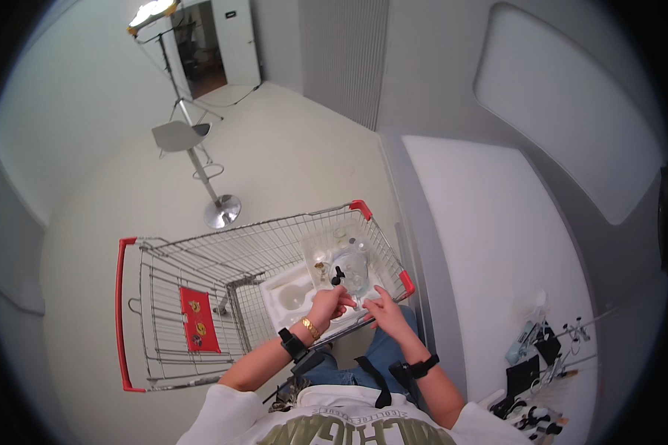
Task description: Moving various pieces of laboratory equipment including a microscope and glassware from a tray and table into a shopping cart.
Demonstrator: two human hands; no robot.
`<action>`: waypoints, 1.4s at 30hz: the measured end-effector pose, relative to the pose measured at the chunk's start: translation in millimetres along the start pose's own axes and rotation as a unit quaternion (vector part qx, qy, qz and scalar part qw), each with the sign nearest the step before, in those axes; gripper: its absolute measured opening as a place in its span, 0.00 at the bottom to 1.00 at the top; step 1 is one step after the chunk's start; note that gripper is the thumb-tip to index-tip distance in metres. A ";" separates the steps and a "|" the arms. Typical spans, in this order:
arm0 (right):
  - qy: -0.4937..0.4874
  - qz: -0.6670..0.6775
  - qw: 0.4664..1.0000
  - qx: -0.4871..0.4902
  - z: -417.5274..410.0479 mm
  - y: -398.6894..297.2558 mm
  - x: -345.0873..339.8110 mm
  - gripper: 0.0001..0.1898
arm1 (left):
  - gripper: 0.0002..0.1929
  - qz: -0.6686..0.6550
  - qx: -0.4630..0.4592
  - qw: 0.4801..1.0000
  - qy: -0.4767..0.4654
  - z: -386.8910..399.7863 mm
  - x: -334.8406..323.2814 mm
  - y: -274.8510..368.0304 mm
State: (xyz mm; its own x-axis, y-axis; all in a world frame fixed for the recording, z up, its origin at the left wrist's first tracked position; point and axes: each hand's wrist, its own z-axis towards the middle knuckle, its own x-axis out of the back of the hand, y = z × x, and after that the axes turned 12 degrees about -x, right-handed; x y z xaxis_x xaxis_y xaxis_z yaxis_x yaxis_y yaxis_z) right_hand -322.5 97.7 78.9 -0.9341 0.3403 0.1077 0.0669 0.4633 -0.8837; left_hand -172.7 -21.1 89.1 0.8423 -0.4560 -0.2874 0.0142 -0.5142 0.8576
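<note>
A clear plastic bin (pixel 310 250) holds transparent glassware (pixel 356 270) inside a wire shopping cart (pixel 245 233). Over the bin's near side is my left hand (pixel 329 305), fingers curled beside a small clear piece (pixel 358 302). Whether it grips that piece is not plain. My right hand (pixel 387 312) faces it across a narrow gap, fingers apart, with nothing discernible in them. A black clamp-like part (pixel 338 275) shows just past my left fingertips. Under and beside the bin lies a white foam tray (pixel 286 278) with moulded hollows, one of them round.
A white table (pixel 479 222) stands along my right, with black and metal stand parts and clamps (pixel 526 372) and a light blue box (pixel 520 342) at its near end. Beyond the cart are a bar stool (pixel 200 161) and a lamp on a tripod (pixel 164 50).
</note>
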 end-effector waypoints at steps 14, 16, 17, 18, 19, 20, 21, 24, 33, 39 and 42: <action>0.338 -0.097 0.936 -0.016 -52.1 32.1 95.1 0.29 | 0.21 0.185 -0.054 0.926 -0.325 -38.7 -139.7 -27.0; 0.344 -0.023 0.939 -0.016 -60.9 47.2 122.9 0.24 | 0.19 0.188 -0.061 0.906 -0.374 -42.7 -148.1 -32.0; 0.349 -0.030 0.937 -0.008 -65.2 53.9 137.4 0.24 | 0.18 0.187 -0.069 0.887 -0.416 -43.0 -151.4 -34.7; 0.343 0.034 0.938 -0.030 -69.6 60.7 152.1 0.23 | 0.17 0.194 -0.070 0.881 -0.427 -41.8 -147.6 -34.7; 0.335 0.098 0.936 -0.052 -74.9 67.7 168.0 0.22 | 0.17 0.190 -0.070 0.880 -0.429 -39.7 -141.1 -34.3; 0.345 0.128 0.929 -0.041 -77.2 73.4 186.5 0.21 | 0.16 0.187 -0.070 0.889 -0.412 -37.3 -131.0 -34.2; 0.358 0.153 0.920 -0.042 -79.3 79.0 205.5 0.21 | 0.15 0.187 -0.077 0.896 -0.396 -34.1 -118.6 -34.2; 0.429 0.124 0.893 -0.063 -92.7 97.0 268.0 0.22 | 0.14 0.182 -0.061 0.926 -0.325 -17.7 -71.9 -30.4; 0.503 0.111 0.849 -0.117 -109.3 151.3 393.5 0.15 | 0.08 0.195 -0.054 0.976 -0.080 14.5 61.3 -29.6; 0.518 0.044 0.840 -0.159 -89.3 211.0 453.4 0.18 | 0.09 0.209 -0.040 0.977 0.000 29.0 115.3 -34.7; 0.506 0.060 0.855 -0.098 -82.8 234.1 471.4 0.16 | 0.10 0.203 -0.033 0.978 0.018 37.6 131.4 -37.2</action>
State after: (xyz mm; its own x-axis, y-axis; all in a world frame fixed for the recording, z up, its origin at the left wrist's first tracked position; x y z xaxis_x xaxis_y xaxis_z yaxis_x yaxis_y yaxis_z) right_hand -718.2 434.3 -39.5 -0.1404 0.8825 0.4488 0.2910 0.4701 -0.8333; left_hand -82.8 -89.2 3.4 0.8045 -0.5859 0.0976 -0.2923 -0.2475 0.9237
